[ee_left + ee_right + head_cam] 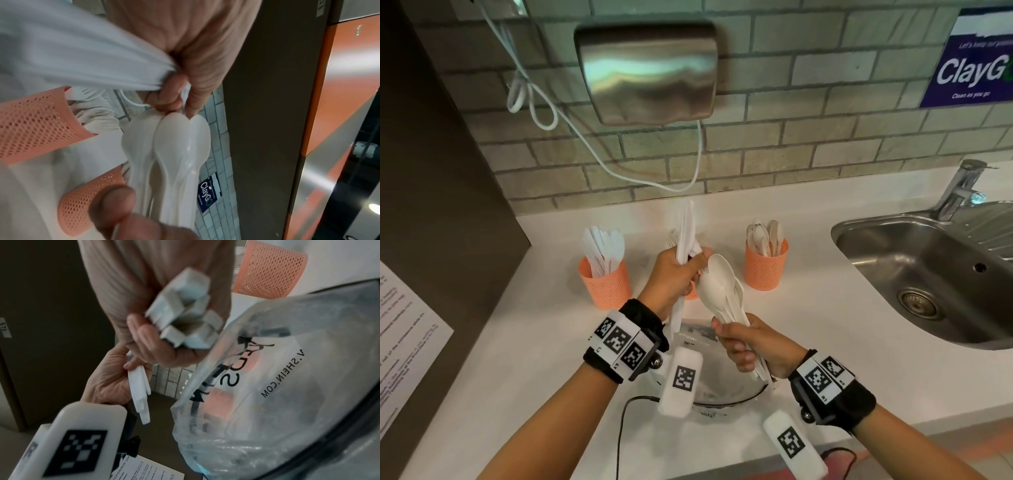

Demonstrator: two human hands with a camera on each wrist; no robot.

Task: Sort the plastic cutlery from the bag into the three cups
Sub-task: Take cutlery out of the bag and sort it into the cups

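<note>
We are mid-sort, both hands full above the counter (808,308); our left hand (671,274) is curled round a bundle of knives (686,229) held upright, our right hand (750,346) wrapped round the handles of a stack of spoons (717,277); the next move, we judge, is dropping each bundle into its matching cup. The left cup (606,281) holds knives, the right cup (766,265) spoons; the middle cup (30,123), mostly hidden behind our hands, shows forks in the left wrist view. The bag (287,369) lies just below our hands; whether any cutlery remains inside, we cannot tell.
</note>
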